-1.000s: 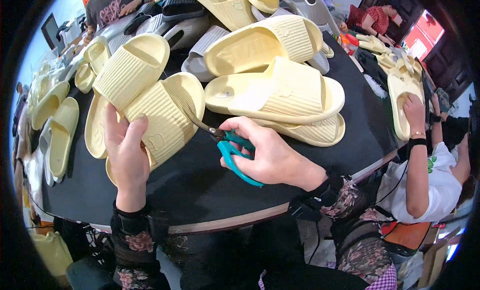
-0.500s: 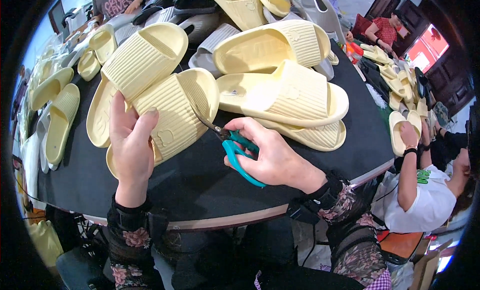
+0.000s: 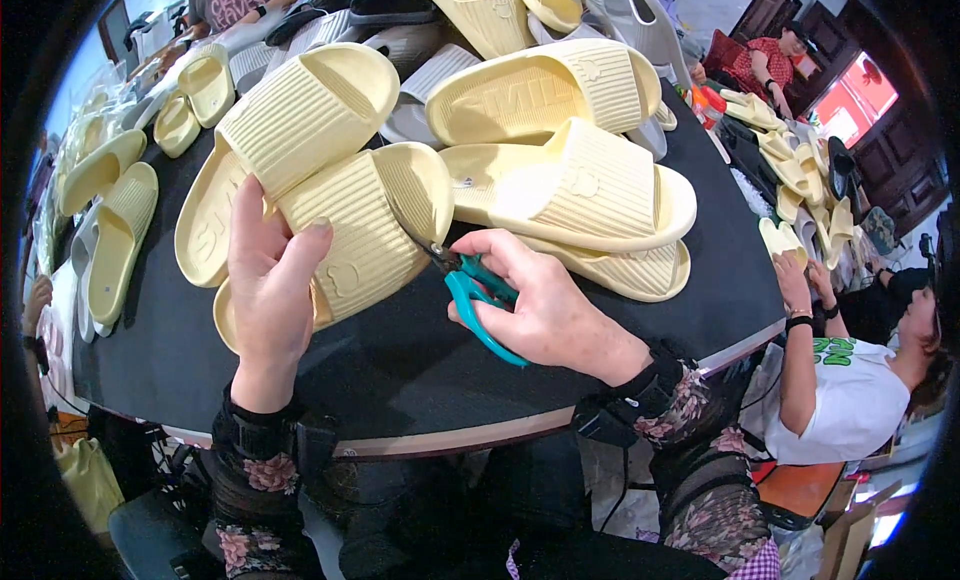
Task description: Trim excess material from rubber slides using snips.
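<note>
Two pale yellow slide slippers are held side by side in my left hand (image 3: 272,280), its thumb on the strap of the near slipper (image 3: 355,240) and its fingers between the pair. Behind that one, the far slipper (image 3: 310,115) tilts up to the right. My right hand (image 3: 545,300) is wrapped round a pair of scissors (image 3: 478,298) with teal handles. Their dark blades reach the toe opening of the near slipper; the tips are hard to make out against it. Just right of the scissors, more yellow slippers (image 3: 600,185) lie stacked on the black tabletop (image 3: 420,380).
A heap of grey, black and yellow slippers (image 3: 400,45) rises at the back. Several more slippers (image 3: 125,235) stand at the left, near clear plastic bags. On the right, a co-worker in a white shirt (image 3: 830,400) handles a yellow slipper; others work farther back.
The pair in my left hand has shifted slightly right. The scissors stay at the near slipper's toe opening, and my right hand has barely moved. The co-worker at right has moved a slipper farther away.
</note>
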A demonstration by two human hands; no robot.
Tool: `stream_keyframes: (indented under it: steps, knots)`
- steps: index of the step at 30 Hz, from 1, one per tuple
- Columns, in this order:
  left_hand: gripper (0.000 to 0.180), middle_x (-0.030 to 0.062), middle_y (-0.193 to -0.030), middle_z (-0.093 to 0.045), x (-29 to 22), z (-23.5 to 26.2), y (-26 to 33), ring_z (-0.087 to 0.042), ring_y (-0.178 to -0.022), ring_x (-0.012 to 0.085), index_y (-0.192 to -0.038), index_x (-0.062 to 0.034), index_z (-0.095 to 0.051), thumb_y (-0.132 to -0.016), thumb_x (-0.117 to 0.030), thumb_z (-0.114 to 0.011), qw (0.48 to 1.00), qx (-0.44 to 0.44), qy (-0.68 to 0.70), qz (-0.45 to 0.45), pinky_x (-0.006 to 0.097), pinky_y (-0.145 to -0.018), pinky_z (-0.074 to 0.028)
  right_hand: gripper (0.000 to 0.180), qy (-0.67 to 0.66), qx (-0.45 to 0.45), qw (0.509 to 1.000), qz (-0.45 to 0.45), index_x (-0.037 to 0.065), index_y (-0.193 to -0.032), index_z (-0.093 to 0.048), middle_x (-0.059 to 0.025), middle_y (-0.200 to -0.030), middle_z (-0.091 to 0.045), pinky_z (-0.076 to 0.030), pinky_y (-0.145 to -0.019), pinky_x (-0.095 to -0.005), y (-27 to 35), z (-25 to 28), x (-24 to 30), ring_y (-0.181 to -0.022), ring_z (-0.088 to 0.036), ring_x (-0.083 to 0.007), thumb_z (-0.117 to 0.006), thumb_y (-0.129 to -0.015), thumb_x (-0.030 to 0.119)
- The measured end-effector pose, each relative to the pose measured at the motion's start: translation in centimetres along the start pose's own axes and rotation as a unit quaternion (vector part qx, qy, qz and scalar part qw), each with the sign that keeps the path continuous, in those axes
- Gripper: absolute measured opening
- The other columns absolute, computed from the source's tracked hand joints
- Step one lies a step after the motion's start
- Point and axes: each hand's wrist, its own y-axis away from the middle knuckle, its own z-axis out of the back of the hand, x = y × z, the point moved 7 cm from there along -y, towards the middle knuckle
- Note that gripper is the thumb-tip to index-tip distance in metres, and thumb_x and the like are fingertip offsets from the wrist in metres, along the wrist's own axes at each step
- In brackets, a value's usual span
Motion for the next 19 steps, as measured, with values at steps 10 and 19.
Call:
stream_keyframes:
  steps: [10, 19]
  knots:
    - [0.061, 0.0224, -0.12, -0.052, 0.12, -0.65, 0.25, -0.056, -0.109, 0.0251, -0.136, 0.0054, -0.023, -0.081, 0.006, -0.047, 0.999, 0.027, -0.018, 0.012, 0.033, -0.092, -0.045, 0.037, -0.002, 0.008, 0.999, -0.036, -0.004, -0.119, -0.043, -0.0111, -0.093, -0.063, -0.05, -0.077, -0.0257, -0.05, 0.35, 0.02, -0.087, -0.063, -0.014, -0.057, -0.086, 0.002]
    - [0.065, 0.0239, -0.121, -0.051, 0.37, -0.71, 0.4, -0.055, -0.111, 0.027, -0.139, 0.0049, -0.019, -0.081, 0.005, -0.048, 1.0, 0.028, -0.013, 0.004, 0.034, -0.093, -0.045, 0.04, 0.014, -0.005, 0.999, -0.041, -0.005, -0.119, -0.044, -0.0107, -0.094, -0.063, -0.05, -0.079, -0.0262, 0.01, 0.66, 0.19, -0.088, -0.063, -0.0142, -0.06, -0.084, 0.003]
